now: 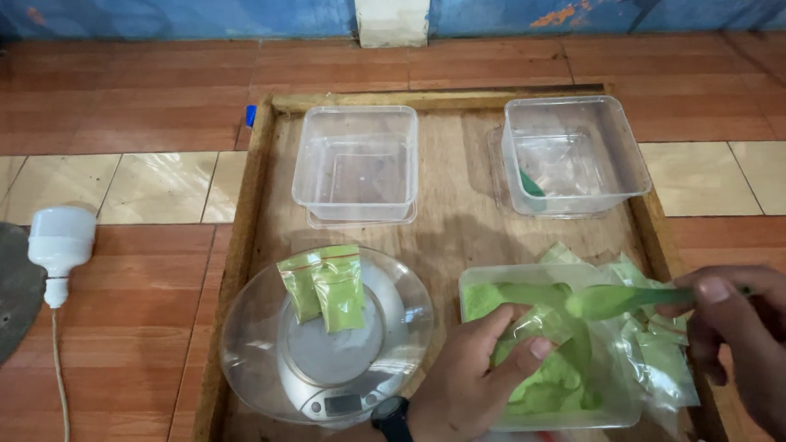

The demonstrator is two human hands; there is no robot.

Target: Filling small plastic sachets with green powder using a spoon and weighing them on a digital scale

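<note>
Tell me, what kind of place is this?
Probably a home floor used for packing powder by hand: a wooden tray lies on floor tiles, holding a kitchen scale with green powder sachets and clear plastic tubs.

Soft, even light falls from above, bright enough to show the wooden tray (pixel 235 283) clearly, with faint shadows beneath the clear containers (pixel 355 165) near its far edge. Glare streaks the glass bowl (pixel 247 345) (near left corner), and the right hand (pixel 767 345) blurs slightly.
</note>
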